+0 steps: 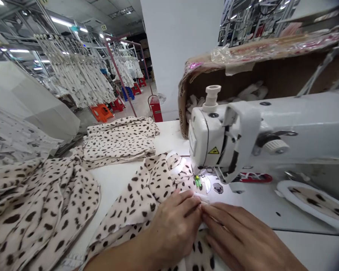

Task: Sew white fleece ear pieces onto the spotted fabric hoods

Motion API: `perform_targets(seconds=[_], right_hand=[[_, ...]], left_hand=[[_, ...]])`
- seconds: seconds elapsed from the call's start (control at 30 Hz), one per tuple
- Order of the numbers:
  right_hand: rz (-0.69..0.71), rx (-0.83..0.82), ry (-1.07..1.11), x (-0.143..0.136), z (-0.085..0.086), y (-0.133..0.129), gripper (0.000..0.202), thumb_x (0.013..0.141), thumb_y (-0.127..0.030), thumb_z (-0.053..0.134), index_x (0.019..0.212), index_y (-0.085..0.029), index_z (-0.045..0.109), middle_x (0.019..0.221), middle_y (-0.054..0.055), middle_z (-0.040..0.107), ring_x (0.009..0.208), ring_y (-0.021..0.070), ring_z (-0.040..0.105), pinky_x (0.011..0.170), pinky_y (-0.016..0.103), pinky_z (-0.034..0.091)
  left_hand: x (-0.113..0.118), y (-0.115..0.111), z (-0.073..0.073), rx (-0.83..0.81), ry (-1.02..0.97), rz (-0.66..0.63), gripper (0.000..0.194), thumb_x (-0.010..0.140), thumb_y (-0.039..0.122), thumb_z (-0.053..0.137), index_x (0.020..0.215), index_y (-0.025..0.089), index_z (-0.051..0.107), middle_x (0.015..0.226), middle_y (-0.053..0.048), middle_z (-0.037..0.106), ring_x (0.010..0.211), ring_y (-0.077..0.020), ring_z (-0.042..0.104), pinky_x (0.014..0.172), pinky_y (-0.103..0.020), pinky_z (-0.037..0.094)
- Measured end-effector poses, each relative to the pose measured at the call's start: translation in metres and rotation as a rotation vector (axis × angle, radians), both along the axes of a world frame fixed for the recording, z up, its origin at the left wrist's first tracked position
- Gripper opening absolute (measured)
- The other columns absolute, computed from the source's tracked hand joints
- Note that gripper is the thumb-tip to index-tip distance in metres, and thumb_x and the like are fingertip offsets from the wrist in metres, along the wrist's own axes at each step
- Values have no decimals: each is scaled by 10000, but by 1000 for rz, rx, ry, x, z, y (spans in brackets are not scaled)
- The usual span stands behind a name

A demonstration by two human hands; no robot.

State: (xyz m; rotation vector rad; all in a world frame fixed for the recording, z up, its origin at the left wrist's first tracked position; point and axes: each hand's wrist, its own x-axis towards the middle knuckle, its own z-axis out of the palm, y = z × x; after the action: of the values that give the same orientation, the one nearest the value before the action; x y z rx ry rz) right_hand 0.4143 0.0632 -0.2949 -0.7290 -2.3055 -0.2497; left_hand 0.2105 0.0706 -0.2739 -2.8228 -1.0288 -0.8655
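Head view: the machine (293, 124) is the landmark, and both hands meet at a spotted cloth (147, 188) on the near side of its needle end. The left hand (176, 222) has its fingers narrow, gripping the cloth's pale edge; the right hand (237, 229) has its fingers close together, pinching the same edge from the other side. They nearly touch, probably so that the layers stay lined up and cannot slip. The cloth lies on the table (110, 188), one end close beside the green part (197, 181) under the machine's head, the rest spread to the left of it, which likely keeps its weight from tugging at the edge (the underside of the grip is hidden).

Further left of the machine lie a folded pile (118, 141) and a looser heap (45, 210) of similar fabric, seemingly set aside within reach but out of the hands' way. Below the machine's arm are a red tool (255, 177) and a white-rimmed oval (319, 199). Behind the machine, a box (183, 101) holds pale pieces, perhaps to keep them off the working surface.
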Motion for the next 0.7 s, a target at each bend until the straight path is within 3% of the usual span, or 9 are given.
perform_targets(seconds=[0.17, 0.43, 0.7], right_hand=[[-56, 20, -67, -4, -9, 2, 242, 988, -188, 502, 1121, -103, 686, 1166, 117, 708, 1083, 237, 653, 921, 365, 507], [-156, 43, 7, -11, -11, 17, 279, 1029, -188, 425, 1137, -96, 665, 1147, 113, 717, 1040, 208, 661, 922, 378, 440], [-185, 50, -75, -16, -10, 14, 353, 1035, -183, 354, 1117, -39, 666, 1149, 165, 698, 970, 258, 643, 825, 393, 437]], left_hand=[[-2, 3, -1, -36, -16, 17, 242, 945, 125, 500, 1145, 93, 632, 1128, -97, 715, 1105, -277, 643, 999, -508, 544], [0, 23, 3, -99, 6, 21, 211, 945, 120, 477, 1095, 94, 623, 1062, -110, 685, 1027, -260, 621, 939, -480, 552], [2, 19, 2, -86, 23, 83, 248, 933, 103, 491, 1148, 107, 615, 1106, -127, 676, 1096, -291, 599, 939, -490, 551]])
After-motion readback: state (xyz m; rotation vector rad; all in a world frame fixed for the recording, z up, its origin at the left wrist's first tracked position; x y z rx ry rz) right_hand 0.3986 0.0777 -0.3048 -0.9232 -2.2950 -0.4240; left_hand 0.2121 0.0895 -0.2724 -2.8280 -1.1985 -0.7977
